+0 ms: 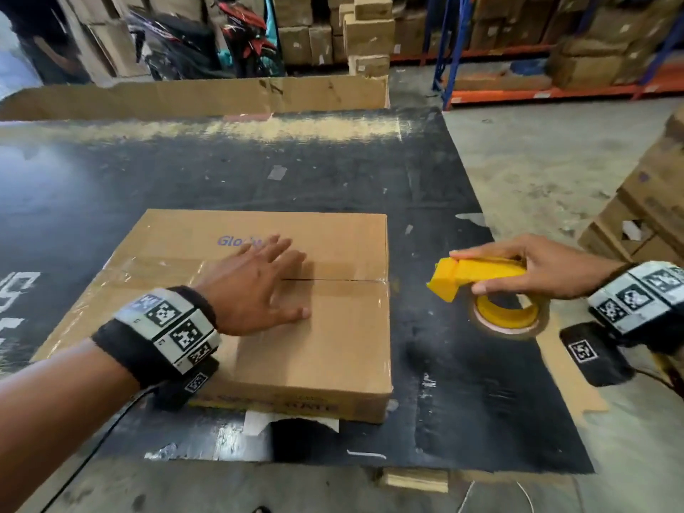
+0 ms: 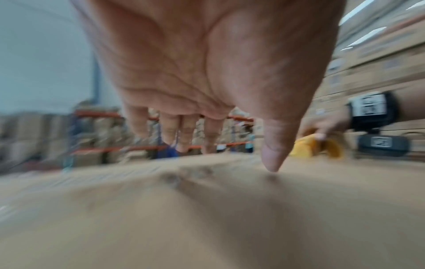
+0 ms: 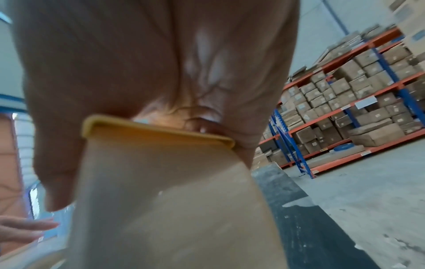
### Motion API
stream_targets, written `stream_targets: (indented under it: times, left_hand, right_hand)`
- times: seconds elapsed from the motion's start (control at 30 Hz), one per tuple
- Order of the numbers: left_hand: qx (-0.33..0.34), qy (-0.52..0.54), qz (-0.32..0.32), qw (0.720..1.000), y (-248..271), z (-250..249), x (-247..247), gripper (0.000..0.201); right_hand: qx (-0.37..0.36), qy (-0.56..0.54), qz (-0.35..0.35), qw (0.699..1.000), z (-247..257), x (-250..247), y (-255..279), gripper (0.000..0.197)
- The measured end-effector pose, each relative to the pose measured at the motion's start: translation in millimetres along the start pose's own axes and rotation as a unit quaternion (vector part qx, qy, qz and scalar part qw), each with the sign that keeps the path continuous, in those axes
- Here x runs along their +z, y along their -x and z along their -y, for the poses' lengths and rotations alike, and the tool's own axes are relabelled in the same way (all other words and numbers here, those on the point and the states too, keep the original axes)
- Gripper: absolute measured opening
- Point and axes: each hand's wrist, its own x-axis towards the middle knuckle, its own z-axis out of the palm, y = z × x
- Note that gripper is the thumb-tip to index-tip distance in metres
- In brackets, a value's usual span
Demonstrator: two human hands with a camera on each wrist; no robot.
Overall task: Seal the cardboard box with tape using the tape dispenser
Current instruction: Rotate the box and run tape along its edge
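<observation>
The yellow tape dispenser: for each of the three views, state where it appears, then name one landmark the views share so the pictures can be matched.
Head: yellow tape dispenser at right of centre, gripped by the right hand, beside the cardboard box.
Left wrist: small and blurred at the right edge, beyond the box top.
Right wrist: fills the centre and bottom, under the palm.
Shared landmark: the orange-and-blue shelving.
</observation>
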Motion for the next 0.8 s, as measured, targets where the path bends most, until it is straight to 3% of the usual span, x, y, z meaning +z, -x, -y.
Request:
stream_targets:
  times: [0.1,0.17,0.23,0.33,0.47,0.53,0.63,0.7,0.8]
  left_hand:
    - [0.176,0.002,-0.05,0.983,-24,-52,-20,0.061]
    - [0.25,-0.016,-0.046,0.967,-38,-83,-23,0.054]
    - [0.277,-0.073,-0.005,0.958,-51,-102,-18,0.05]
    - [0.266,-0.1,0.037,0.958,-62,-115,-16,0.048]
    - [0.207,0.121,0.008,0.971,-76,-118,-39,0.035]
    - [0.167,0.289,0.026,0.942,-80,-122,-53,0.034]
    - [0.095,0.509,0.086,0.851,-79,-132,-67,0.033]
    - [0.095,0.558,0.106,0.818,-77,-134,-72,0.031]
    - [0.127,0.569,0.1,0.806,-76,-130,-78,0.029]
  right_hand:
    - [-0.008,-0.061,-0.08,0.995,8,4,17,0.06]
    - [-0.018,-0.077,-0.132,0.988,8,14,32,0.064]
    - [-0.022,-0.109,-0.174,0.978,8,28,48,0.065]
    - [-0.033,-0.177,-0.234,0.955,8,52,69,0.066]
    - [-0.051,-0.236,-0.336,0.91,23,84,86,0.068]
    - [-0.056,-0.245,-0.371,0.894,35,96,91,0.07]
    - [-0.048,-0.224,-0.42,0.878,54,108,94,0.072]
    - [-0.046,-0.212,-0.442,0.871,67,115,95,0.074]
    - [-0.042,-0.198,-0.467,0.861,85,124,94,0.075]
